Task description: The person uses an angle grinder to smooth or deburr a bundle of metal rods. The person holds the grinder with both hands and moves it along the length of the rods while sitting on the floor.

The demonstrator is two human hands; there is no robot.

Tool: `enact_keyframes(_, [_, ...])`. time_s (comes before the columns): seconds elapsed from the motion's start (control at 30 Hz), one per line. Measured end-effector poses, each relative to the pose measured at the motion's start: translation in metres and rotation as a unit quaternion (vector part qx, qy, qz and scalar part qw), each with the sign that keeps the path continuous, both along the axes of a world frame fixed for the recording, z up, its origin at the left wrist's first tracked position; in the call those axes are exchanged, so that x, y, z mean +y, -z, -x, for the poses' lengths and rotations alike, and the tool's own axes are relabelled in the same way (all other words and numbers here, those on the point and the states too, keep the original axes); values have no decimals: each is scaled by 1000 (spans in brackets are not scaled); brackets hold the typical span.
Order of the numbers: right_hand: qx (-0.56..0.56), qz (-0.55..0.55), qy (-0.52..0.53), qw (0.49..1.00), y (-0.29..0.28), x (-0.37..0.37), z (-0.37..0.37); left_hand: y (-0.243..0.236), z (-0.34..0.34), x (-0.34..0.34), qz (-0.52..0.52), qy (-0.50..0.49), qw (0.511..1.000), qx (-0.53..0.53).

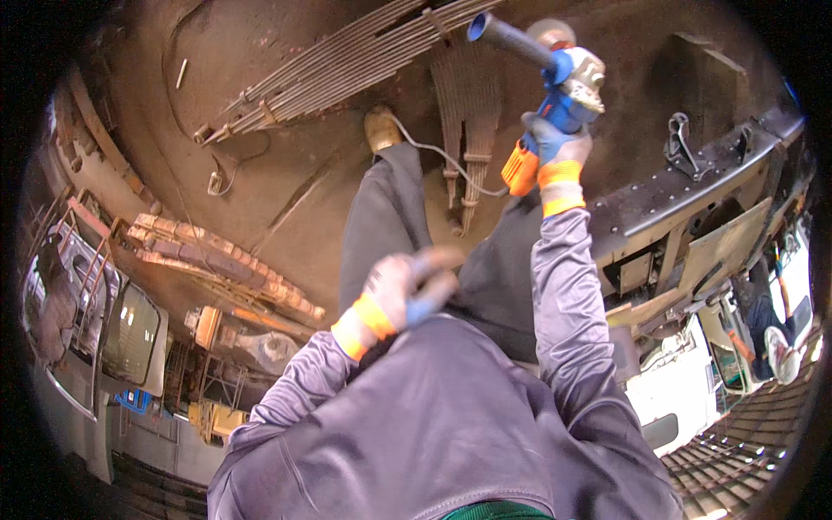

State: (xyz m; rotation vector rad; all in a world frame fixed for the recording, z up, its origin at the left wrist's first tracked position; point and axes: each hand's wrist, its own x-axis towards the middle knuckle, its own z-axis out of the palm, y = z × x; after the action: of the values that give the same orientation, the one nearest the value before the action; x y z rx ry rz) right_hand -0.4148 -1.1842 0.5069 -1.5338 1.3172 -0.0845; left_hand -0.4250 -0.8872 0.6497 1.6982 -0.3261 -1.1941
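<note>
My right hand [557,149], in a grey glove with an orange cuff, grips an angle grinder [568,100] by its body, raised at the upper right. The grinder is blue and silver with an orange rear end. A dark blue side handle [518,42] sticks out to the left, and its disc [552,35] shows behind the head. From the rear runs a grey cord [451,160] toward my shoe. My left hand [406,290], gloved alike, is in front of my waist with fingers apart, somewhat blurred, holding nothing that I can see.
A long leaf spring pack [347,56] lies on the brown floor ahead, with another leaf spring [468,121] near my feet. On the right stands a dark riveted metal beam [685,204] with a bracket [680,147]. Rusty stacked leaves [225,260] lie at left.
</note>
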Motion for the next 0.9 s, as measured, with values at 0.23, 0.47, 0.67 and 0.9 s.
enact_keyframes(0.23, [162, -30, -63, 984, 131, -139, 1, 90, -148, -191, -159, -58, 874, -455])
enact_keyframes(0.47, [159, -66, -246, 954, 169, -300, -50, 214, -250, -463, -374, 270, 855, -238])
enact_keyframes(0.67, [207, -39, -244, 947, 202, -393, -94, 287, -297, -562, -403, 330, 845, -122])
enact_keyframes(0.9, [100, 21, -232, 967, 294, -404, -117, 360, -336, -570, -402, 330, 845, -124])
